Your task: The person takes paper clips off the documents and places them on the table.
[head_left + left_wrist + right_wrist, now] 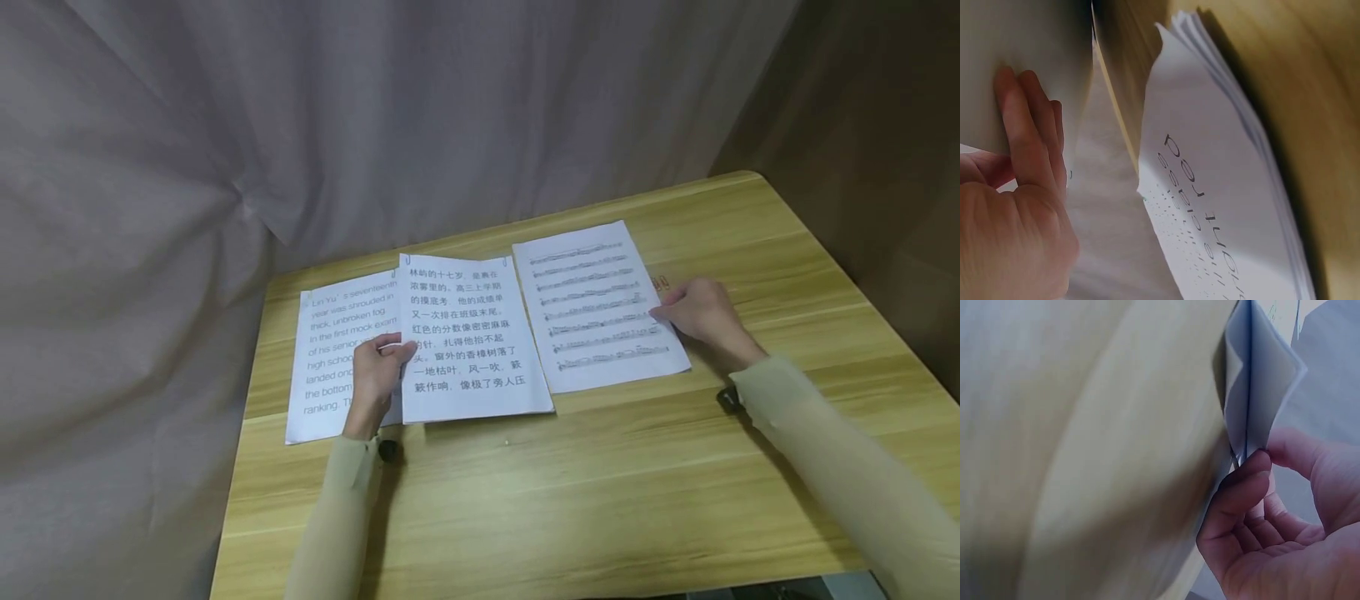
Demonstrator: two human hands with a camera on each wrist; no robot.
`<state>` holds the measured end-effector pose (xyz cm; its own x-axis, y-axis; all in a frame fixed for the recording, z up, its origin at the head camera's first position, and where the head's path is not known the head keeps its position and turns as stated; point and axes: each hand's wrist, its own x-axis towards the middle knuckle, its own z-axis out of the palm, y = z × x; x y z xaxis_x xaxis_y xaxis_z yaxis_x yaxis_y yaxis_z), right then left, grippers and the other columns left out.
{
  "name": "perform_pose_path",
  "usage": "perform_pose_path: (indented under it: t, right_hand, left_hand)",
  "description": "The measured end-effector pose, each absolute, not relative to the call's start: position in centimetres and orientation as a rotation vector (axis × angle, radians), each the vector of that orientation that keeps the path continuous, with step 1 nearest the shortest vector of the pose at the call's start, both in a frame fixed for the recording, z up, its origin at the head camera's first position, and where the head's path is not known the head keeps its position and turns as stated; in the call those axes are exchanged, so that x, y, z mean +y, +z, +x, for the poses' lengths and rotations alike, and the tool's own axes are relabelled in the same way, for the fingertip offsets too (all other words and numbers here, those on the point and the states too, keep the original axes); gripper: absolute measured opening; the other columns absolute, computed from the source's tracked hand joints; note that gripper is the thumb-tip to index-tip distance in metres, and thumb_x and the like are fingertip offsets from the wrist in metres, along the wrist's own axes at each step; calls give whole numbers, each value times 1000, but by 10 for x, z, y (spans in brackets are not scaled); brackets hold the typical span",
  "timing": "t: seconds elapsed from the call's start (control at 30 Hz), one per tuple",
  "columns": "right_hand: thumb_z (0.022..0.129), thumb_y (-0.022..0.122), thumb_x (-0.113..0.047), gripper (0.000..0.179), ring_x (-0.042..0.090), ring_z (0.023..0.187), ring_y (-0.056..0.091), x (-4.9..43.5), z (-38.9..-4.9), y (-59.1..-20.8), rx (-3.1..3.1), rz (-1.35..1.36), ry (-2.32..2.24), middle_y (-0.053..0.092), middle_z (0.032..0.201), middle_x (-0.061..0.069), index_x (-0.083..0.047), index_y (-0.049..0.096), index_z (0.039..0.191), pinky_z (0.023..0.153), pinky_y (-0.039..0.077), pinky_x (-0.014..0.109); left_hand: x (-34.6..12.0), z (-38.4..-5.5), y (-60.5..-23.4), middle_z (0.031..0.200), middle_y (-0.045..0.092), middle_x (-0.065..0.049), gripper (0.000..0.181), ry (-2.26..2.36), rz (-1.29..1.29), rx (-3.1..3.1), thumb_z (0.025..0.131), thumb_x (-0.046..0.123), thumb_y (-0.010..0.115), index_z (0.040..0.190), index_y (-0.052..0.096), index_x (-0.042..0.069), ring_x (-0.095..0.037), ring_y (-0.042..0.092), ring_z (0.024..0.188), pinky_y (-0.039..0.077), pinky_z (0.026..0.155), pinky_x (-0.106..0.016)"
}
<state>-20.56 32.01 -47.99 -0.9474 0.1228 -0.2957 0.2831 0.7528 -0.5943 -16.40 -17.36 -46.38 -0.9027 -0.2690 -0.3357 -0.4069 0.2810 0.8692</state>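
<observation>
My left hand (377, 371) holds the stack of sheets with Chinese text (465, 342) by its left edge, thumb in front and fingers (1022, 131) behind. Its lower edge looks lifted off the table. Paper clips (505, 262) sit at that stack's top corners. Partly behind it and my left hand lies a stack with English text (330, 367), its pages layered in the left wrist view. At the right, my right hand (705, 317) pinches the right edge of the sheet music (600, 308) between thumb and fingers. In the right wrist view its pages (1272, 381) are spread slightly apart.
Loose paper clips (660, 283) lie on the wooden table (570, 517) just beyond my right hand. A grey curtain (450, 125) hangs along the table's back and left side. A brown surface (885, 167) stands past the right edge.
</observation>
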Motion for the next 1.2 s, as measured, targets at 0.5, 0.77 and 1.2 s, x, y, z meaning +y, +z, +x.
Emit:
perform_pose_path:
  t: [0.5,0.77,1.2]
  right_hand:
    - [97,81,-26,36,39,101,61,320,-207,-481,2682,321,-980,71,112,28,7,73,111,78,44,36]
    - [102,74,-43,48,36,103,61,320,-199,-468,2677,333,-1022,70,115,24,2,69,119,76,45,35]
    - [107,72,-27,37,14,74,75,213,-250,-445,2622,-165,-1459,79,115,28,-1,68,133,68,55,20]
  left_hand:
    - [-169,-159,-456,107,82,-16,33,1788,-674,2352,102,13,76,133,70,2,-10,78,76,65,67,-23]
    - [-175,-146,-455,95,84,-3,33,1922,-668,2235,103,10,74,133,68,0,-11,81,77,67,72,-25]
    - [-169,-127,-465,91,86,-3,29,2007,-665,2168,101,5,74,128,70,-2,-10,81,74,67,69,-25]
